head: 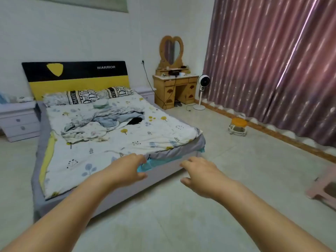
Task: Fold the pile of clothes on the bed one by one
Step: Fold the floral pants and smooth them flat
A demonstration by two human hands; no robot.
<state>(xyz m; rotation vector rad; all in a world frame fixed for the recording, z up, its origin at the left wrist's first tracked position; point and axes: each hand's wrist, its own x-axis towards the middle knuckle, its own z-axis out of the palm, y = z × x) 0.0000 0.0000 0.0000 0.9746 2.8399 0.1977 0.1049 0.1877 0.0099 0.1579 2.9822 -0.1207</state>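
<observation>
A low bed [60,195] with a white floral sheet fills the left of the head view. In its middle lies a crumpled pile of clothes [101,124], pale blue and patterned, with a black garment [135,121] at its right edge. A folded pale green item [100,104] rests near the pillows. My left hand [127,170] reaches out over the bed's foot edge, fingers loosely apart, holding nothing. My right hand [201,174] is stretched out beside it over the floor, also spread and empty. Both hands are well short of the pile.
A yellow and black headboard [76,77] stands behind two pillows. Grey nightstands flank the bed. A wooden dressing table [175,90] and a white fan [201,91] stand at the back right. An orange-topped stool [238,126] and a pink stool [325,190] sit on the tiled floor by the curtain.
</observation>
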